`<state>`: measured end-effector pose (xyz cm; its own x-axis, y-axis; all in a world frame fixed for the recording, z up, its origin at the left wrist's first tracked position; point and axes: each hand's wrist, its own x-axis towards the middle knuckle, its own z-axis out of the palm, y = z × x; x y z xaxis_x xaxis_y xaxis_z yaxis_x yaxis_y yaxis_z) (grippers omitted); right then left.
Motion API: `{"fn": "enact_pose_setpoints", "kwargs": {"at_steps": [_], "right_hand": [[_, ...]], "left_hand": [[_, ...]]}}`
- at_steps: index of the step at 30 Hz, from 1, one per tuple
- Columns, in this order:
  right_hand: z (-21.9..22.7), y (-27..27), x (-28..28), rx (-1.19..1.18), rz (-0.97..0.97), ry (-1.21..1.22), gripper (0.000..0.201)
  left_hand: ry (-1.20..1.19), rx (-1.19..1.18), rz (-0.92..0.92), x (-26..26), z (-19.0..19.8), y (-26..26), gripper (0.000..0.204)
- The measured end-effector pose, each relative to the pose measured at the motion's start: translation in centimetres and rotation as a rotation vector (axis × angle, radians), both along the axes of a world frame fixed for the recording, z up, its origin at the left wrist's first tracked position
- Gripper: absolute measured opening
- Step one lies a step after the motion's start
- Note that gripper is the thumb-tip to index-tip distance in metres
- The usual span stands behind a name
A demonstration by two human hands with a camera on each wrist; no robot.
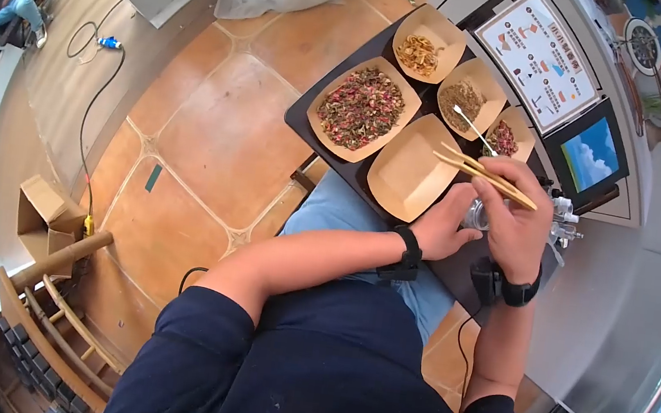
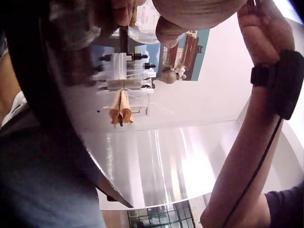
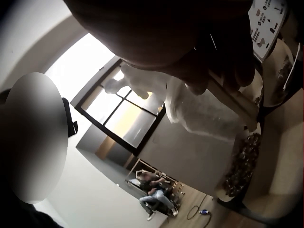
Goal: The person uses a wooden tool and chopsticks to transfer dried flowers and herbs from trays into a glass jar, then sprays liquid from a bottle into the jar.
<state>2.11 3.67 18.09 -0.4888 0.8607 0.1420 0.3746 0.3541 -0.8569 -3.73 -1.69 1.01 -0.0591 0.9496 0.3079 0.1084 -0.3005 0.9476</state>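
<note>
Right hand (image 1: 516,225) fingers clamped on wooden tweezers (image 1: 513,195); left hand (image 1: 448,223) fingers round clear jar (image 1: 475,214), paper tray (image 1: 407,175) just beside them.

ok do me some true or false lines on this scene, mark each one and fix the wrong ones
1. The right hand holds pale wooden tongs. True.
2. A red sunset fills the display. False: the black-framed rectangular screen shows blue sky with white clouds.
3. The left hand grips a clear round jar. True.
4. Both wrists are bare. False: each wears a black band.
5. A slim white stick extends over the brown paper tray of brown powder. True.
6. Every tray is heaped with petals. False: the square brown paper tray below the tong tips shows a bare bottom.
</note>
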Motion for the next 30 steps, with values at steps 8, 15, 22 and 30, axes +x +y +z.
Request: {"fn": "enact_pose_setpoints", "kwargs": {"at_steps": [8,15,22,30], "right_hand": [[0.9,3.1,-3.4,0.214,0.05,-0.124,0.023],[-1.3,0.7,-10.0,0.207,0.299,-0.174,0.025],[-3.7,0.0,-12.6,0.165,0.364,-0.124,0.024],[-4.0,0.6,-11.2,-0.1,0.166,-0.031,0.022]], "left_hand": [[-0.081,0.027,-0.035,0.6,-1.1,0.2,0.078],[-1.154,-0.207,-0.574,4.6,-8.4,0.0,0.087],[-1.091,-0.16,-0.492,5.0,-8.0,0.0,0.085],[-1.024,-0.137,-0.417,4.6,-8.1,0.0,0.082]]}}
